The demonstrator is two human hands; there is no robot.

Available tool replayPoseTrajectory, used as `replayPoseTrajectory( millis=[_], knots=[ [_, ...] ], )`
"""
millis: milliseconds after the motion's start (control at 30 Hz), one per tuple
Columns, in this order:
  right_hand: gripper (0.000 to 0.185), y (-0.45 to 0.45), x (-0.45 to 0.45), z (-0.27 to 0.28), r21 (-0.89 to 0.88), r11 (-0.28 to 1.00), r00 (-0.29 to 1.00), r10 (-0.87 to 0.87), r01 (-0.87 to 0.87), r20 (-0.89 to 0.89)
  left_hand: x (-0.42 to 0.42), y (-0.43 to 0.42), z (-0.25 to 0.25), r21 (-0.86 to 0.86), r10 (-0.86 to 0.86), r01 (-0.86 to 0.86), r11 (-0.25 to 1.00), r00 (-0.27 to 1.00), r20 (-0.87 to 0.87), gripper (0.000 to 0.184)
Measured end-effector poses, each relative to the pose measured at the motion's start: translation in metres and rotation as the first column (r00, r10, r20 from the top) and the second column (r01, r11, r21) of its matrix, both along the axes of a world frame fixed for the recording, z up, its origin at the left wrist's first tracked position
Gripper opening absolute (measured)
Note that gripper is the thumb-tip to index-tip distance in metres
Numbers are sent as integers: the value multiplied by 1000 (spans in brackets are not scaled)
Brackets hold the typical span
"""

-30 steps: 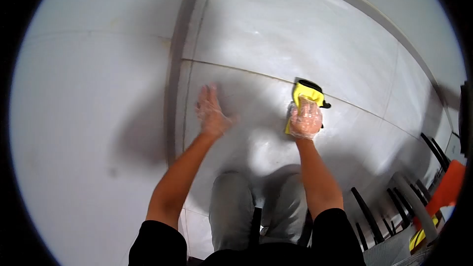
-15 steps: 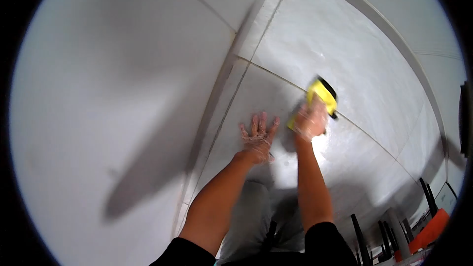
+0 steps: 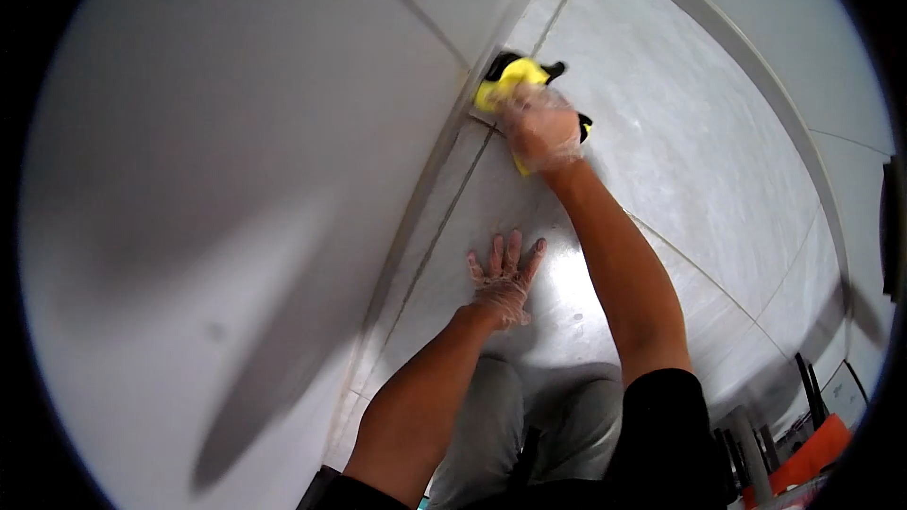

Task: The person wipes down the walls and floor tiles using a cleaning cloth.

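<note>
Both hands wear clear plastic gloves. My right hand is closed on a yellow and black cloth, pressed onto the tiled floor right by the foot of the white wall. The cloth is bunched, with black edges showing at its corners, and the hand covers its middle. My left hand lies flat on the floor with its fingers spread, closer to my knees and holding nothing.
My knees are on the floor below my hands. A pale raised edge curves along the far right side. At the lower right stand dark legs of furniture and an orange object. Dark grout lines cross the tiles.
My right hand has carried the cloth across the floor, up and left, from the middle tile seam to the wall's foot. The left hand stays about where it was, fingers spread.
</note>
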State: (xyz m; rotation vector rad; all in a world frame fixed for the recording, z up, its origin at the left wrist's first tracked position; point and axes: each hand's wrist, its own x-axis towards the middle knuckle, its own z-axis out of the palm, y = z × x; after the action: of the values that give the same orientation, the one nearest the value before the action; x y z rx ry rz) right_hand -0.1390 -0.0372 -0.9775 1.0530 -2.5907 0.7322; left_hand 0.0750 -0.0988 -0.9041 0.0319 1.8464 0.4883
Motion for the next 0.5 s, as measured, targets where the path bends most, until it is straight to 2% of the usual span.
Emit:
replayPoseTrajectory(
  millis=[33, 100, 133, 167, 233, 300, 367, 400, 467, 500],
  knots=[
    [32, -8, -1, -1, 101, 975, 973, -210, 200, 97, 3, -1, -1, 9, 8, -8, 1000, 1000, -6, 128],
    [30, -29, -4, -5, -49, 894, 895, -442, 445, 65, 11, -1, -6, 5, 6, -6, 1000, 999, -38, 126],
    [29, -40, 0, -6, -70, 853, 856, -515, 517, 50, 14, 0, -11, -11, -6, 5, 1000, 999, -53, 124],
    [34, -51, 13, -7, 14, 864, 858, -501, 503, 114, 18, -1, -15, -27, -18, 16, 1000, 997, -71, 122],
    [45, -65, 56, -2, 180, 876, 843, -481, 448, 242, 24, -6, -19, 5, 30, -30, 1000, 998, -62, 120],
    [49, -66, 111, 10, 286, 920, 845, -367, 269, 389, 25, -7, -22, 49, 79, -76, 996, 995, -59, 118],
    [42, -49, 145, 9, 58, 998, 939, -41, 22, 341, 17, -2, -18, 65, 61, -58, 996, 997, -36, 117],
    [38, -42, 137, 6, 59, 995, 940, 54, -78, 338, 14, 1, -18, 54, 20, -19, 998, 1000, -14, 118],
    [29, -30, 118, 3, 51, 958, 905, 248, -283, 346, 7, 3, -16, -46, -169, 174, 984, 981, 96, 121],
    [26, -23, 97, -5, 113, 965, 924, 190, -239, 332, 4, 3, -11, -46, -108, 111, 993, 992, 60, 123]
  ],
)
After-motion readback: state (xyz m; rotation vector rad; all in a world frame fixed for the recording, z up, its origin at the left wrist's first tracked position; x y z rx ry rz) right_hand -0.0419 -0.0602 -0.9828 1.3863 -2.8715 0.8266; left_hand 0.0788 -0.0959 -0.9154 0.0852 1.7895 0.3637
